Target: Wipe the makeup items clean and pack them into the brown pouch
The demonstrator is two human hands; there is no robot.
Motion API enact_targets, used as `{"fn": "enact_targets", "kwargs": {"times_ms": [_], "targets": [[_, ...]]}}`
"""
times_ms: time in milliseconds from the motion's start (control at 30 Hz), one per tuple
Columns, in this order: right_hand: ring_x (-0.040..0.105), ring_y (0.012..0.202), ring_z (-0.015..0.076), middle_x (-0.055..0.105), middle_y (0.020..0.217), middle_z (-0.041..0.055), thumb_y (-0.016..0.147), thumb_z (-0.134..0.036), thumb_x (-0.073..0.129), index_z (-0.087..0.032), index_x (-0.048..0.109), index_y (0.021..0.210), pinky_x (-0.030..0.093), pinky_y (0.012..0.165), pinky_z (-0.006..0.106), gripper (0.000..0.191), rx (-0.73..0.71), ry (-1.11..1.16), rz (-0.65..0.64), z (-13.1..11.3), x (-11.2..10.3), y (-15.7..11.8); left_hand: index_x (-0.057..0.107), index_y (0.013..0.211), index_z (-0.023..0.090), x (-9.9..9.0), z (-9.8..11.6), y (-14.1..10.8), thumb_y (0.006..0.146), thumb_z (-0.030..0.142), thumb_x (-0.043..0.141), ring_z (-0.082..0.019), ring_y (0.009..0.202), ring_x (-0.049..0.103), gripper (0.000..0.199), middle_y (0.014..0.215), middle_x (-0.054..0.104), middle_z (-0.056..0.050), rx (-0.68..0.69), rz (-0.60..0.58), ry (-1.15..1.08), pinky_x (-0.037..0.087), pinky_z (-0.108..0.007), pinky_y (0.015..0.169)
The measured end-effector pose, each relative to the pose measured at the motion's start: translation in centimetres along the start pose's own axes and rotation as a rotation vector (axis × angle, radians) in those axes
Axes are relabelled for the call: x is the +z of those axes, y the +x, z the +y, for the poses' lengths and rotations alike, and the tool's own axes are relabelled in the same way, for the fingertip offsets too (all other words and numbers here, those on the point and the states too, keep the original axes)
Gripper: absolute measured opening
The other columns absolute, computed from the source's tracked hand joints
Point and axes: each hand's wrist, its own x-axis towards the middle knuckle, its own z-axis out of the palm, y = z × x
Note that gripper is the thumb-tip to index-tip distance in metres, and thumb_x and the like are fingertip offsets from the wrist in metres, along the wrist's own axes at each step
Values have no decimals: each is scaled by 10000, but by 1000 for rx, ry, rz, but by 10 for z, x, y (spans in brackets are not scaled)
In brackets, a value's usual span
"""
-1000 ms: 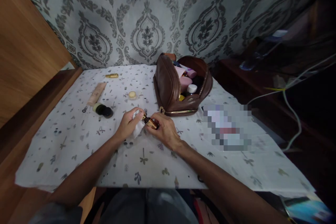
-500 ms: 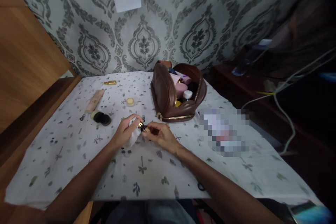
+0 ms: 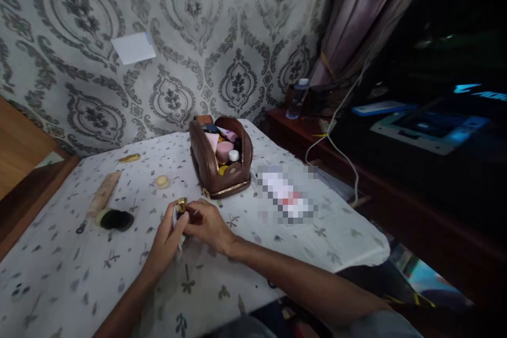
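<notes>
Together my hands hold a small gold and dark cosmetic item [image 3: 182,204] above the cloth, in front of the bag. My left hand [image 3: 163,237] is closed around it, with a crumpled white tissue [image 3: 181,246] pressed against the palm. From the other side, the fingers of my right hand [image 3: 212,225] pinch its dark part; its exact kind is too small to tell. Just beyond them stands an open brown cosmetic bag [image 3: 201,165], filled with several items, among them a white-capped bottle [image 3: 233,156]. A small pale-yellow pot [image 3: 162,181] sits behind my left hand.
A beige squeeze tube [image 3: 104,190], round containers with a dark top [image 3: 114,219] and a gold clipper-like piece [image 3: 130,158] lie at left. Right of the bag is a pixelated packet [image 3: 287,195]. Beyond the table edge are a water bottle [image 3: 298,99] and a white cable [image 3: 344,153].
The view has swung to the right, so everything on the table appears further left. My hands have turned the small item more upright, its gold end now pointing up.
</notes>
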Motion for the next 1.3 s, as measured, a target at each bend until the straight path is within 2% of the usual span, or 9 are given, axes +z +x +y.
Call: {"fn": "enact_targets", "kwargs": {"times_ms": [133,300,400,533,667,833,933,1033,1300], "targets": [[558,687,111,584,706,-64,737,-154,772,-196,700,890,411,648,205,174,40,-131,-155,-23,-19,-5,586,1217,176,-7,9,-1,961,520,484,-213,1061,625,441,1138,678,-67,-27,-92,20,476,-332,1003],[621,698,126,689,787,-27,768,-263,781,-203,730,1024,432,642,213,268,50,-193,-321,-50,-60,-10,621,1235,162,-8,28,2,958,482,506,-225,1063,650,438,1166,704,-75,-13,-144,40,496,-345,999],[582,667,117,670,755,-10,855,-372,691,-172,723,965,422,616,217,230,22,-109,-235,-58,-83,-15,622,1278,173,5,45,3,961,419,521,-229,1078,664,413,1207,707,-83,53,-227,83,519,-351,979],[522,636,99,611,698,-26,868,-385,676,-168,675,884,390,571,206,218,35,-40,-141,-67,-111,-22,620,1308,195,29,67,9,926,342,589,-231,1169,655,410,1273,699,-88,134,-238,117,497,-370,1048],[486,573,87,562,650,-33,872,-479,683,-174,647,813,387,517,203,312,19,-11,-64,-86,-149,-21,584,1345,199,43,83,25,937,341,576,-228,1136,686,432,1237,724,-85,133,-262,136,550,-343,974],[508,532,88,599,658,-20,832,-500,745,-186,658,813,413,492,213,326,-108,-97,227,-110,-196,2,377,1507,185,50,70,49,1016,323,430,-206,864,746,513,978,775,-72,271,-230,510,603,-317,757],[559,581,106,623,689,-10,851,-492,728,-191,666,818,441,537,226,309,-182,-194,236,-112,-205,24,366,1499,173,54,52,52,1017,235,384,-210,862,740,487,1086,747,-118,513,-143,790,595,-294,676],[585,644,121,648,733,-3,906,-434,669,-184,682,870,451,590,239,253,-223,-277,88,-102,-202,46,423,1441,141,55,45,50,1012,181,354,-191,779,724,437,1017,742,-117,646,-70,948,555,-250,566],[500,679,102,561,663,-26,937,-214,587,-150,650,782,364,670,257,179,-269,-512,-243,-84,-193,88,474,1406,127,53,49,52,1005,122,335,-142,744,668,425,900,707,-62,659,-69,1004,501,-208,555]]}}
